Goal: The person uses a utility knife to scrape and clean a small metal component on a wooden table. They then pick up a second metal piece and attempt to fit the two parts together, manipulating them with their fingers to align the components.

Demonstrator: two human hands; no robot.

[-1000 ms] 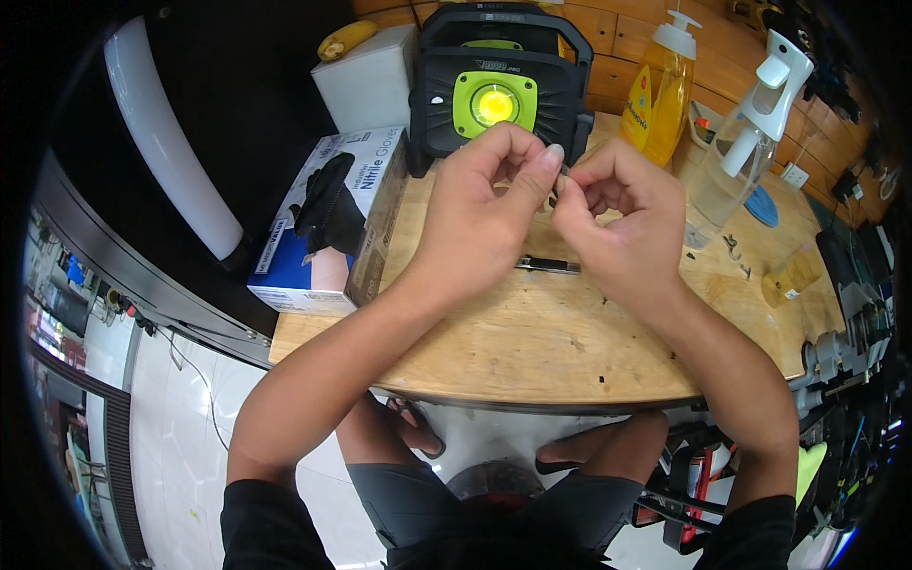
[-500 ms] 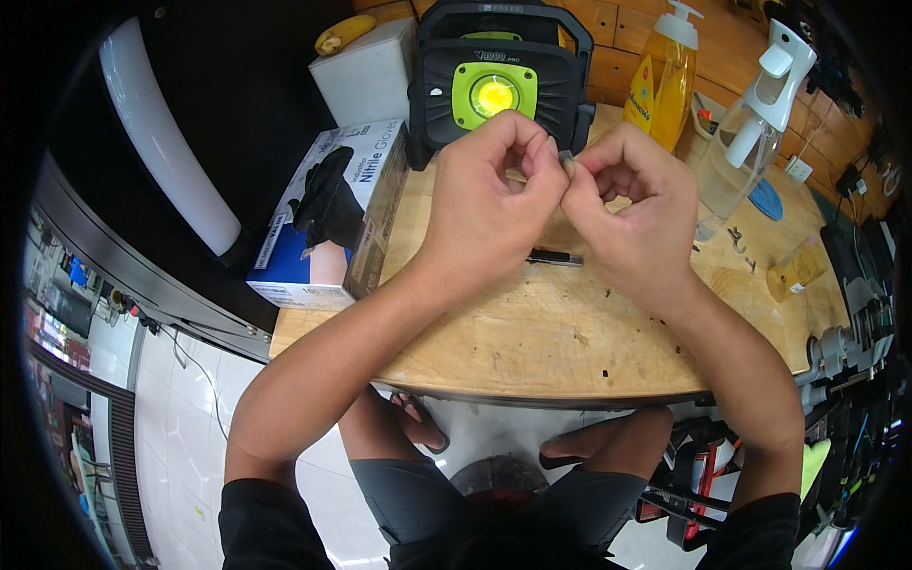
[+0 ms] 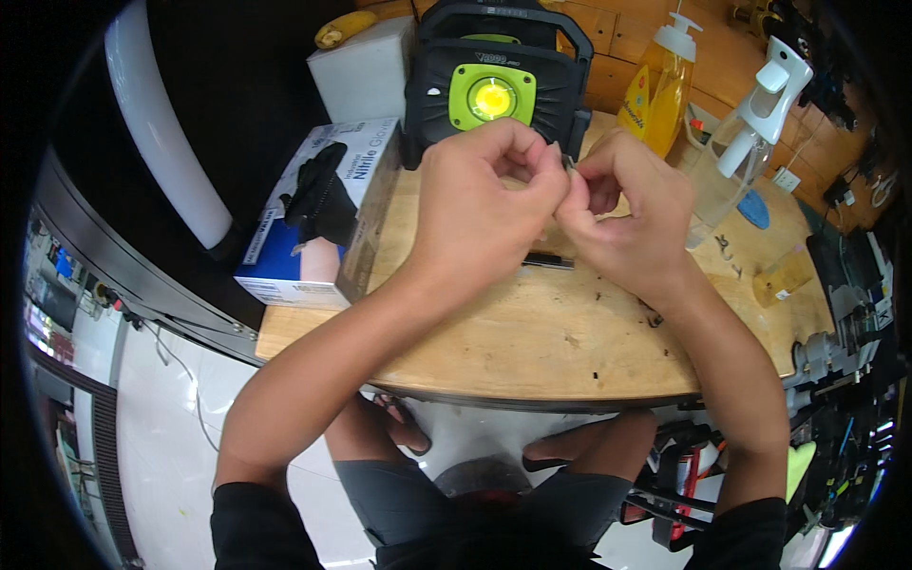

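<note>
My left hand (image 3: 489, 195) and my right hand (image 3: 632, 209) meet fingertip to fingertip above the wooden table, in front of a lit work lamp. Both pinch with thumb and forefinger. Between the fingertips shows a tiny dark greyish piece (image 3: 568, 162), too small to name and mostly covered by the fingers. Below the hands, a slim black tool (image 3: 549, 260), perhaps a cutter, lies on the tabletop, its left part hidden behind my left hand.
A black and green work lamp (image 3: 492, 98) stands behind the hands. Left of it is a glove box (image 3: 318, 271) with a black glove protruding. On the right stand a yellow pump bottle (image 3: 655, 95), a spray bottle (image 3: 727, 166) and a small yellowish cup (image 3: 784, 277). Dark crumbs dot the table (image 3: 503, 351).
The whole view has shifted slightly. My hands still pinch together at the same place, the right fingers a little changed in pose.
</note>
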